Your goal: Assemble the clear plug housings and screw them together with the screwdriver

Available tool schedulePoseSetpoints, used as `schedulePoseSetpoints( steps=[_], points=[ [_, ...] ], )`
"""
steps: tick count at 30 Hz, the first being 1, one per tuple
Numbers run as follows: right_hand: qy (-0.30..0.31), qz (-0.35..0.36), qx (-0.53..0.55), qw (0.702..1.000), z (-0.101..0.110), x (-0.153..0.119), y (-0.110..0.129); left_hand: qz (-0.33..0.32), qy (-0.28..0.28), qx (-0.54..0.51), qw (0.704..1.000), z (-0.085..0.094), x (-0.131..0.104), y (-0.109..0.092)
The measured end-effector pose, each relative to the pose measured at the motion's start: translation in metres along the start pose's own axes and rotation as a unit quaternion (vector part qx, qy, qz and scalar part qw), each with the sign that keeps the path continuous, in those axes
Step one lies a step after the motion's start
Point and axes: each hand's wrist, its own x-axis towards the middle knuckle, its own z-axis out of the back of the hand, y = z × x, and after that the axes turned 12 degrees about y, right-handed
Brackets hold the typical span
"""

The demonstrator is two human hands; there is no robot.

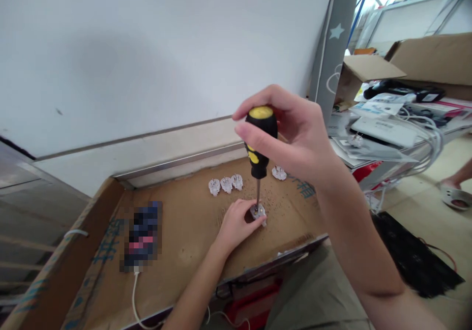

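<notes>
My right hand (291, 128) is closed round the black and yellow handle of a screwdriver (262, 128), which stands nearly upright. Its metal shaft points down, and the tip meets a small white plug part (260, 214) on the cardboard. With fingers and thumb, my left hand (238, 224) pinches that part against the surface. Behind it, three similar white plug parts (226, 185) with metal pins lie in a row. One more white plug part (279, 173) sits to the right, beyond the screwdriver shaft.
A phone-like object (143, 236), blurred out, lies at the left with a white cable (134, 295). The cardboard sheet (184, 254) has a raised left edge. At right, a cluttered shelf holds an open carton (431, 59) and cables. Someone's foot in a shoe (457, 195) shows at far right.
</notes>
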Motion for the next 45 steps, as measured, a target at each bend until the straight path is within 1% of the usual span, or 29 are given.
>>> schedulePoseSetpoints(
  steps=[2,3,5,6,7,9,11,12,13,15,19,21,23,24,25,26,27,28,29,30,31,32,33,35,37,38,41,42,45],
  points=[
    [0.017,-0.024,0.118,0.993,0.000,0.006,-0.005,-0.016,0.001,-0.002,1.000,0.001,0.000,-0.001],
    [0.015,-0.033,0.172,0.984,-0.002,0.009,-0.008,-0.023,0.000,-0.001,1.000,0.001,0.000,-0.002],
    [-0.019,-0.037,0.231,0.972,-0.009,0.013,-0.012,-0.029,-0.003,0.001,1.000,0.001,0.000,-0.003],
    [-0.047,-0.034,0.234,0.971,-0.015,0.014,-0.012,-0.028,-0.004,0.002,1.000,0.001,0.000,-0.003],
    [-0.088,-0.024,0.222,0.971,-0.021,0.014,-0.012,-0.027,-0.004,0.003,1.000,0.002,0.000,-0.004],
    [-0.181,-0.003,0.179,0.967,-0.034,0.012,-0.010,-0.021,-0.002,0.008,1.000,0.003,0.000,-0.005],
    [-0.258,0.010,0.128,0.958,-0.045,0.009,-0.008,-0.016,0.000,0.011,1.000,0.004,0.000,-0.006],
    [-0.284,0.013,0.099,0.954,-0.049,0.007,-0.009,-0.015,0.000,0.010,1.000,0.004,0.000,-0.006],
    [-0.297,0.014,0.071,0.952,-0.052,0.005,-0.009,-0.014,-0.002,0.007,1.000,0.004,0.000,-0.006],
    [-0.286,0.021,0.027,0.958,-0.051,0.001,-0.011,-0.015,-0.005,-0.003,1.000,0.004,0.000,-0.006],
    [-0.210,0.045,-0.016,0.977,-0.034,-0.007,-0.010,-0.008,0.003,-0.008,1.000,0.002,0.001,-0.004],
    [-0.165,0.050,0.012,0.985,-0.022,-0.009,-0.008,0.011,0.003,-0.005,1.000,0.001,0.000,-0.003],
    [-0.078,0.034,0.088,0.993,-0.015,-0.009,-0.006,0.026,0.002,-0.004,1.000,0.000,-0.001,-0.002],
    [-0.030,0.022,0.129,0.991,-0.013,-0.008,-0.006,0.028,0.004,-0.006,1.000,0.000,-0.001,-0.002],
    [0.001,0.007,0.158,0.987,-0.013,-0.007,-0.007,0.028,0.007,-0.007,1.000,0.000,-0.002,-0.003],
    [-0.004,-0.002,0.168,0.986,-0.015,-0.005,-0.008,0.026,0.009,-0.008,1.000,0.000,-0.002,-0.003],
    [-0.052,-0.001,0.160,0.986,-0.018,-0.003,-0.010,0.025,0.011,-0.008,1.000,0.001,-0.003,-0.003],
    [-0.127,0.007,0.135,0.983,-0.023,-0.001,-0.011,0.024,0.013,-0.007,1.000,0.001,-0.003,-0.004],
    [-0.204,0.017,0.104,0.973,-0.028,0.000,-0.012,0.022,0.014,-0.006,1.000,0.002,-0.003,-0.004],
    [-0.266,0.028,0.076,0.961,-0.034,0.001,-0.013,0.020,0.015,-0.006,1.000,0.002,-0.003,-0.004],
    [-0.302,0.035,0.055,0.951,-0.039,0.002,-0.012,0.016,0.013,-0.009,1.000,0.002,-0.003,-0.005],
    [-0.310,0.038,0.045,0.949,-0.044,0.001,-0.012,0.013,0.012,-0.012,1.000,0.003,-0.004,-0.005],
    [-0.293,0.036,0.043,0.955,-0.047,0.000,-0.010,0.010,0.011,-0.016,1.000,0.004,-0.004,-0.006],
    [-0.238,0.028,0.040,0.970,-0.052,-0.002,-0.008,0.004,0.009,-0.024,1.000,0.005,-0.004,-0.008],
    [-0.192,0.022,0.026,0.981,-0.053,-0.003,-0.007,0.000,0.010,-0.026,1.000,0.006,-0.004,-0.010],
    [-0.181,0.020,0.017,0.983,-0.053,-0.003,-0.008,-0.002,0.010,-0.026,1.000,0.007,-0.004,-0.011],
    [-0.173,0.018,0.012,0.985,-0.046,-0.001,-0.009,0.001,0.005,-0.025,1.000,0.007,-0.002,-0.011],
    [-0.158,0.018,0.020,0.987,-0.043,0.000,-0.009,0.003,0.003,-0.022,1.000,0.006,-0.002,-0.010],
    [-0.074,0.018,0.078,0.994,-0.032,0.000,-0.002,0.011,-0.007,-0.012,1.000,0.002,-0.001,-0.006]
  ],
)
